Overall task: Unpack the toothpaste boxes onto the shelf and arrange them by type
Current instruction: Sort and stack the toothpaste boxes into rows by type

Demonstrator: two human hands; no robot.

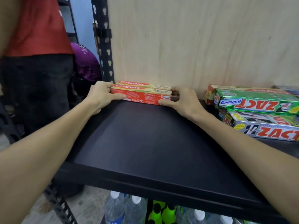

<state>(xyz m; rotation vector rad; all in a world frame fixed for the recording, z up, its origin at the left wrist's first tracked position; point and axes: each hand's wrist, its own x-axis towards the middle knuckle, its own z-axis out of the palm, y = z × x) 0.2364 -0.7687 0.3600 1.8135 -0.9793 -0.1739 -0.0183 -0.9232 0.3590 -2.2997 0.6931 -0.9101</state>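
We see the left hand [103,94] gripping the left end of two red Colgate boxes [142,92] at the back of the black shelf [153,143], the right hand [179,101] pinching their right end; Zact boxes [258,110] lie stacked farther right.

Pale plywood back panel [194,42], black slotted upright [103,46], grey floor [90,201]

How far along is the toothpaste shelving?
Done: none clearly. In hand: left hand and right hand grip two Colgate boxes at the shelf's back left. Left: Zact boxes lie piled at right, another Colgate-style box behind them.
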